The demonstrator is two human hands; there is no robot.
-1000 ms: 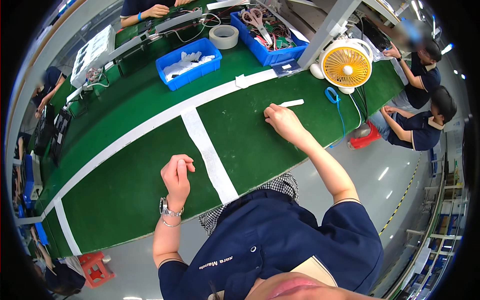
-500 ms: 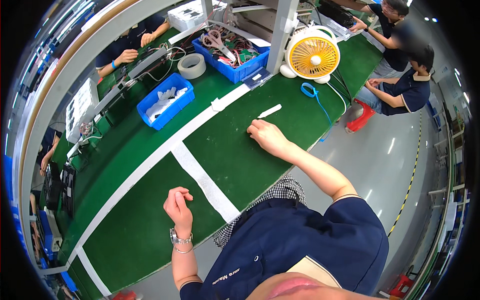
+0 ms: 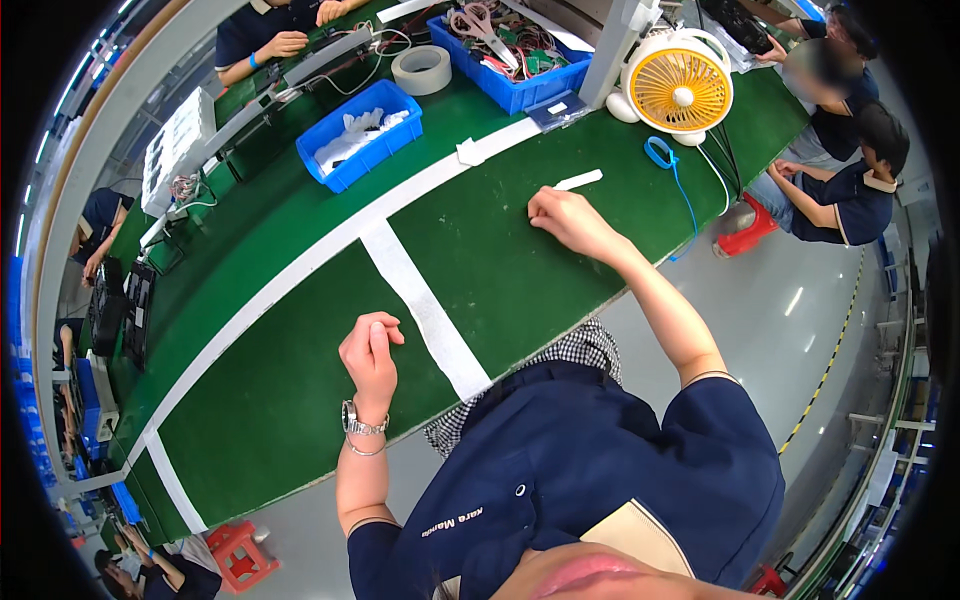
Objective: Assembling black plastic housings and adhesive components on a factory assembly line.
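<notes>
My left hand (image 3: pixel 371 352), with a metal watch (image 3: pixel 362 420) on its wrist, is loosely closed above the green mat (image 3: pixel 270 400), its fingers curled in and nothing showing in them. Farther right, my right hand (image 3: pixel 572 222) rests on the mat with its fingers bent under in a loose fist. Nothing shows in that hand either. Just beyond its knuckles lies a slim white pen-like stick (image 3: pixel 582 180), partly behind the hand. A white strip (image 3: pixel 425 310) runs across the mat between my hands.
A blue bin (image 3: pixel 360 135) holds white pieces; another blue bin (image 3: pixel 515 92) holds wires, boards and scissors (image 3: pixel 482 30). Nearby are a tape roll (image 3: pixel 421 70), a yellow-and-white fan (image 3: pixel 680 88) and a blue wrist strap (image 3: pixel 660 152) with its cord. Other people sit around the bench.
The view has shifted, so the bench and bins appear higher and farther right or left. Both hands keep their loosely closed shapes, and the right hand now overlaps the white stick's near end.
</notes>
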